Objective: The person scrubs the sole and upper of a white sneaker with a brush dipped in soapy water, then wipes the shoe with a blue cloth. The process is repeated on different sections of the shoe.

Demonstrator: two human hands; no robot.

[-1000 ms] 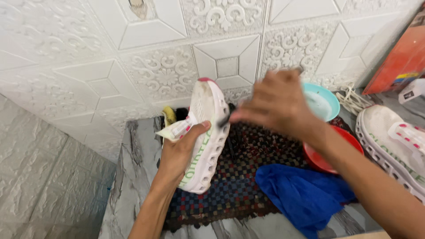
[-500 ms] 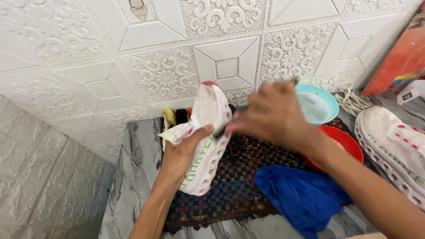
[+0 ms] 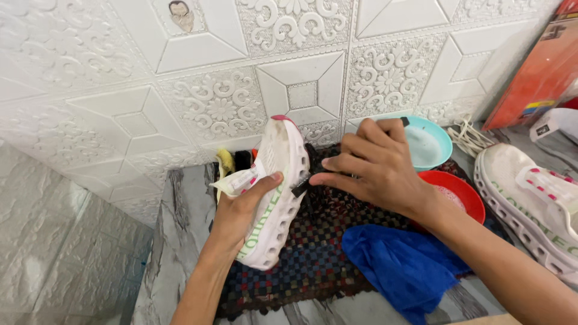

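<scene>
My left hand grips a white sneaker with green lettering and pink accents, holding it on its side above a dark woven mat. My right hand is closed on a small dark brush, whose bristle end touches the sneaker's sole edge. The brush handle is mostly hidden inside my fingers.
A blue cloth lies on the mat. A red bowl and a teal bowl stand behind my right hand. The second white sneaker rests at the right, white laces behind it. An embossed white wall rises behind.
My right hand has moved down and left along the sneaker's sole with the brush. The left hand keeps its hold on the sneaker.
</scene>
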